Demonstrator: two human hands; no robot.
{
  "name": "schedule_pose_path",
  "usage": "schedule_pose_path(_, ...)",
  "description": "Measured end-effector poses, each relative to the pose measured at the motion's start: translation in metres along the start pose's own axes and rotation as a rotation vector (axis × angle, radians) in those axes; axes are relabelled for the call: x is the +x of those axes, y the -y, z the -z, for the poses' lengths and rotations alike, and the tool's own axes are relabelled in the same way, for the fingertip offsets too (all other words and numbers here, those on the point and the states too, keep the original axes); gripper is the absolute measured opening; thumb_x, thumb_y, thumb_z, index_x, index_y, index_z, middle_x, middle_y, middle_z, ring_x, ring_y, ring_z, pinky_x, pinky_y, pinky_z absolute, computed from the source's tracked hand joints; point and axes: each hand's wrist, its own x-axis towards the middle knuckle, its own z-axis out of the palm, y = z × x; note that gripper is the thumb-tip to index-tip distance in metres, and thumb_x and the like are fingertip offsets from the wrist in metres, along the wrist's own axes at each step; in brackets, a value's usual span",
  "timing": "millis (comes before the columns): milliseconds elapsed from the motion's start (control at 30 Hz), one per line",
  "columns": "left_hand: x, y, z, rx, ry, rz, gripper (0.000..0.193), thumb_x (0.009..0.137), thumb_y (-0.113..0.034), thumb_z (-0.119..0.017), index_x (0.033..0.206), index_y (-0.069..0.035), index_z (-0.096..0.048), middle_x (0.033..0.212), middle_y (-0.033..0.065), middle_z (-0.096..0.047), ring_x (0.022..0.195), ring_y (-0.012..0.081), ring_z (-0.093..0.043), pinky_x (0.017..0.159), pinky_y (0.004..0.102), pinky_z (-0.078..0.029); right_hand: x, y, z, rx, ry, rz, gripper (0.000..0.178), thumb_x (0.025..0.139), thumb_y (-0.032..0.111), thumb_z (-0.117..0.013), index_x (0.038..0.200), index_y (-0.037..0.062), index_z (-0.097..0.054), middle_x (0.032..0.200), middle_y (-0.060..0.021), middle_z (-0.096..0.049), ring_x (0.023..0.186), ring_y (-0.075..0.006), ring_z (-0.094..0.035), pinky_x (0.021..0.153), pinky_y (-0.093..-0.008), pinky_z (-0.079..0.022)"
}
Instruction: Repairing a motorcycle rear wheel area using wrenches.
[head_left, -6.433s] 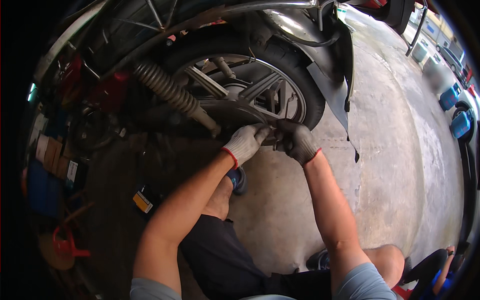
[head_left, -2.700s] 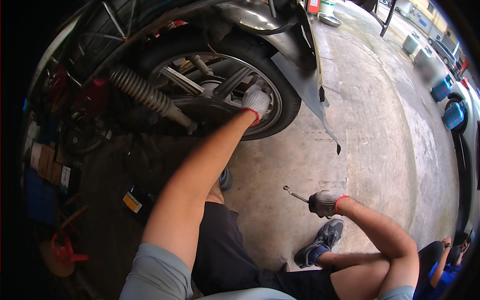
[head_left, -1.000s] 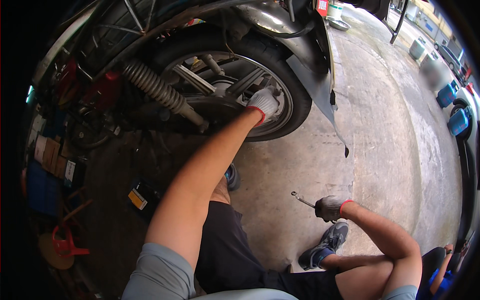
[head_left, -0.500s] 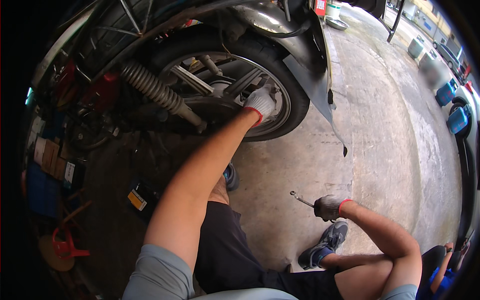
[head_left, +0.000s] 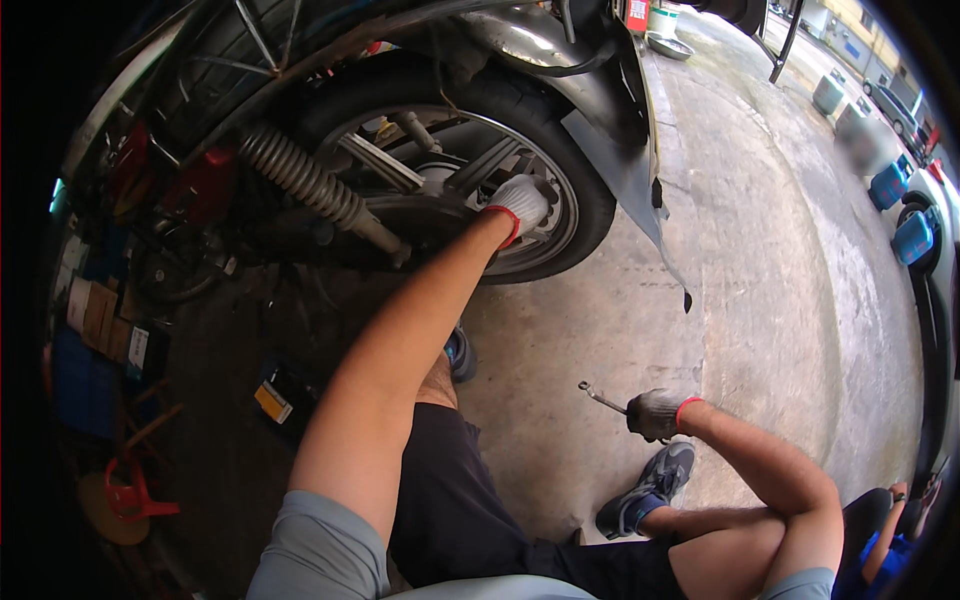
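Observation:
My left hand [head_left: 524, 202], in a white knit glove with a red cuff, reaches in among the spokes of a motorcycle's rear wheel [head_left: 597, 200]. Its fingers curl inward beside the rim, and what they hold, if anything, is hidden. Low at the right, my right hand [head_left: 655, 414] wears a matching glove, soiled dark over the fingers. It is closed round a metal wrench [head_left: 603, 399], whose ring end points up and left above the floor.
A coil-spring shock absorber [head_left: 310, 180] stands left of the wheel. From the rear fender hangs a bent grey flap [head_left: 635, 200]. A black box with a yellow label [head_left: 272, 400] lies at left, near a red plastic chair [head_left: 135, 492]. Blue gas cylinders [head_left: 913, 238] stand far right; another person [head_left: 885, 545] is at lower right.
My left hand has shifted slightly within the wheel, and its fingers look more curled. My right hand still holds the wrench in nearly the same place.

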Motion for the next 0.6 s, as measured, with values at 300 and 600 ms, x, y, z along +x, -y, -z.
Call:
schedule_pose_path(300,-0.0016,-0.0018,0.0004,0.134,0.064,-0.074,0.028,0.079,-0.012,-0.063,0.106,-0.009,-0.066,0.103,0.0203,-0.068,0.099,0.0369,-0.064,0.083,0.0437,-0.053,-0.0042,0.0025,0.0018,0.063,0.010,-0.022,0.024,0.091,0.019,-0.052,0.091,0.0010,-0.067,0.072,-0.0095,-0.067,0.057,-0.0226,-0.064,0.051,-0.0387,-0.049)
schedule_pose_path(600,-0.0069,-0.0066,-0.0003,-0.116,-0.112,0.123,0.023,0.083,-0.014,-0.062,0.104,-0.008,-0.065,0.100,0.0201,-0.068,0.097,0.0345,-0.065,0.081,0.0394,-0.054,-0.0037,0.0017,0.0012,0.080,0.011,-0.026,0.025,0.091,0.019,-0.052,0.090,-0.0001,-0.067,0.071,-0.0098,-0.067,0.057,-0.0226,-0.064,0.050,-0.0390,-0.049)
